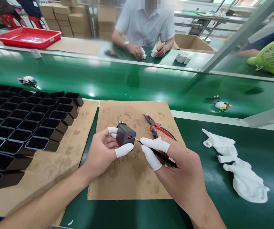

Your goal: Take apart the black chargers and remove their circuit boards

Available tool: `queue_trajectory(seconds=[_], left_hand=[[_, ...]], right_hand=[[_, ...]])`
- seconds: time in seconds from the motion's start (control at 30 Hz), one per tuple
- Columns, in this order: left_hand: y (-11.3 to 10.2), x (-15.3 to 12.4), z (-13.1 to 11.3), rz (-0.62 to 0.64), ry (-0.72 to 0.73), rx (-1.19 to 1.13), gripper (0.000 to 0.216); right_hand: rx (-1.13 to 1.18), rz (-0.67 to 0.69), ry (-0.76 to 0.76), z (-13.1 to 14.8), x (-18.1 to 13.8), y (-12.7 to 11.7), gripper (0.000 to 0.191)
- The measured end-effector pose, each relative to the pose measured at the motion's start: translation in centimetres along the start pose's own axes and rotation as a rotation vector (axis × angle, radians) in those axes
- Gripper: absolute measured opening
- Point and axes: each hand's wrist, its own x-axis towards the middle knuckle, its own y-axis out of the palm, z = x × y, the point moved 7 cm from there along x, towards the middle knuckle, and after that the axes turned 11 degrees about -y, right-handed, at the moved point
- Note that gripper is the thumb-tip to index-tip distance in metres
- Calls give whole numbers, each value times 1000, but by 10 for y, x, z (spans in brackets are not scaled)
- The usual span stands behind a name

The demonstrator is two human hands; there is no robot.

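Between the covered thumb and fingers of my left hand is a black charger, its metal prongs pointing away from me. A port with an orange inside shows on its near face. My right hand grips a thin black tool with a fine metal tip, perhaps tweezers, like a pen. The tip is at or very close to the port; I cannot tell whether it touches. White finger cots cover the gripping fingertips of both hands. Just beyond my right hand, red-and-black long-nose pliers lie on a cardboard sheet.
Rows of black open housings stand at left on cardboard. White cloth gloves lie at right. Small assemblies with wires rest on the green belt. Across it, a person handles white parts; a red tray sits far left.
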Motion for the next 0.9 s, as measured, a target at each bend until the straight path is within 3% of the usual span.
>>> queue_trajectory(seconds=[0.33, 0.6, 0.83, 0.9], left_hand=[[-3, -11, -12, -151, 152, 190, 41], [-2, -20, -24, -279, 376, 428, 38], [0, -26, -24, -397, 563, 612, 38], [1, -29, -26, -418, 611, 624, 38]], right_hand=[[-81, 52, -2, 4, 2, 3, 23], [-112, 51, 8, 4, 1, 9, 23], [-31, 53, 186, -11, -8, 18, 16], [29, 75, 276, -18, -11, 21, 23]])
